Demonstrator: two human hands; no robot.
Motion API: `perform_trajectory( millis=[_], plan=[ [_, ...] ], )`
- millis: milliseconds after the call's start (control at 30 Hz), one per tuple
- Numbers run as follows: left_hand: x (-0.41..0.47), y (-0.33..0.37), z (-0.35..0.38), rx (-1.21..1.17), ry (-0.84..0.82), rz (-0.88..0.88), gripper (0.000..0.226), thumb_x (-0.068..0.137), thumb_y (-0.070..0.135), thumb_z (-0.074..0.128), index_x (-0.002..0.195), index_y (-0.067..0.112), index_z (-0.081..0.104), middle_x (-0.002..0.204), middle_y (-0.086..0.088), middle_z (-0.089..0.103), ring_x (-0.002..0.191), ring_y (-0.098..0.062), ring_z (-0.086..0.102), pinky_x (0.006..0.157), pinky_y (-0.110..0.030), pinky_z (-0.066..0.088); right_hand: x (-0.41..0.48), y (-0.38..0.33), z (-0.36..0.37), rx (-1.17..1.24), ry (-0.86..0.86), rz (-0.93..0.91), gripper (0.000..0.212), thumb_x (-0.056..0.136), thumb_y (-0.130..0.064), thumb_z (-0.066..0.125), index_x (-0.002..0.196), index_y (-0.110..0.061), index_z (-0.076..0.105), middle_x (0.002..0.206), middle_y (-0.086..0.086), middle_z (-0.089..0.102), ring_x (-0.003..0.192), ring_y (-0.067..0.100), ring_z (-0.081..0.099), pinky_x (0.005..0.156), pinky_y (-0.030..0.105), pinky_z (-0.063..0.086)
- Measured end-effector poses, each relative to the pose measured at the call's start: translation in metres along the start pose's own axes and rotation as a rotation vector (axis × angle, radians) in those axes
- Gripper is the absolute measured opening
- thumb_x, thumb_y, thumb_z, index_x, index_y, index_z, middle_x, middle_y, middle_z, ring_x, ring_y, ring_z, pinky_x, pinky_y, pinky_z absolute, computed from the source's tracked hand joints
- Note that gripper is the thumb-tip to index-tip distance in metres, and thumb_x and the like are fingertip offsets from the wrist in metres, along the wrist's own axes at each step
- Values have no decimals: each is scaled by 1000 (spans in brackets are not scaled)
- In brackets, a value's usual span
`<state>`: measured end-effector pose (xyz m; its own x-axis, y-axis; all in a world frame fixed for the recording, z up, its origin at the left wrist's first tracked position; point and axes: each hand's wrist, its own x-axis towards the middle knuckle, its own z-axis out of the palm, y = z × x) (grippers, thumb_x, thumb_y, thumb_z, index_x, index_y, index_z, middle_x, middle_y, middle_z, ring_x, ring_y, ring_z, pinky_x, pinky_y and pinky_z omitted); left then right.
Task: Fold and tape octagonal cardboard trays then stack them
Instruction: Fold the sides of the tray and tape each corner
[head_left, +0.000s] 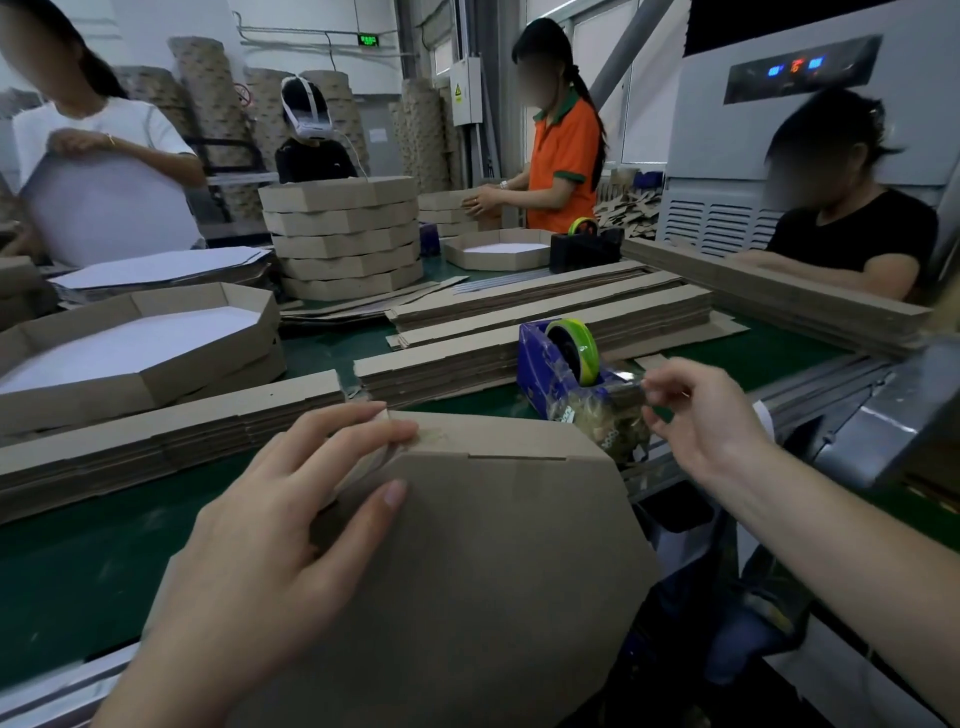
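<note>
A brown octagonal cardboard tray (478, 561) lies upside down against me at the near edge of the green belt. My left hand (280, 525) grips its far left corner, fingers curled over the rim on a strip of clear tape, thumb flat on the bottom panel. My right hand (701, 410) pinches the end of the clear tape at the cutter of the blue tape dispenser (558, 364), which carries a green roll. A stack of finished trays (343, 236) stands at the back.
Piles of flat cardboard strips (550, 312) cover the green belt (78, 566). An open tray with a white bottom (208, 358) sits at the left, another (498, 249) beside a black dispenser (584, 247). Several people work around the table. A grey machine (810, 156) stands at the right.
</note>
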<state>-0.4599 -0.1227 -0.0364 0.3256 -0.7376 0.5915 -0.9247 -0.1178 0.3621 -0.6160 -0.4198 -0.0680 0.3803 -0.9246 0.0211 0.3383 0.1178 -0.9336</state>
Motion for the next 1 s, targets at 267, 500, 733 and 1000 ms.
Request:
perform_trajectory(
  millis=[267, 500, 733, 1000],
  plan=[
    [1, -1, 0, -29, 16, -27, 41, 83, 61, 43, 122, 52, 50, 129, 29, 50, 112, 1, 55, 81, -44, 54, -6, 22, -31, -588, 9, -231, 32, 82, -9, 63, 59, 9, 50, 69, 4, 50, 71, 16, 50, 77, 37, 39],
    [-2, -5, 2, -102, 70, -117, 53, 71, 69, 51, 120, 49, 48, 107, 30, 56, 99, 0, 58, 77, -41, 52, -21, -14, -33, -1287, 65, -462, 19, 82, -29, 69, 66, -24, 61, 86, -7, 44, 76, 10, 47, 66, 32, 36],
    [-2, -4, 4, -174, 124, -116, 41, 71, 63, 59, 101, 36, 52, 119, 27, 58, 105, -2, 59, 83, -40, 53, -57, -80, 63, -1092, -479, -488, 13, 82, -30, 69, 71, -23, 68, 85, -10, 58, 79, 5, 55, 67, 24, 38],
    [-5, -4, -1, -170, 153, -118, 38, 71, 62, 61, 91, 30, 50, 116, 25, 59, 103, -3, 61, 74, -41, 55, -79, -74, 147, -747, -1048, -120, 22, 85, -14, 66, 64, -17, 70, 68, 3, 57, 55, 10, 41, 52, 22, 36]
  ],
)
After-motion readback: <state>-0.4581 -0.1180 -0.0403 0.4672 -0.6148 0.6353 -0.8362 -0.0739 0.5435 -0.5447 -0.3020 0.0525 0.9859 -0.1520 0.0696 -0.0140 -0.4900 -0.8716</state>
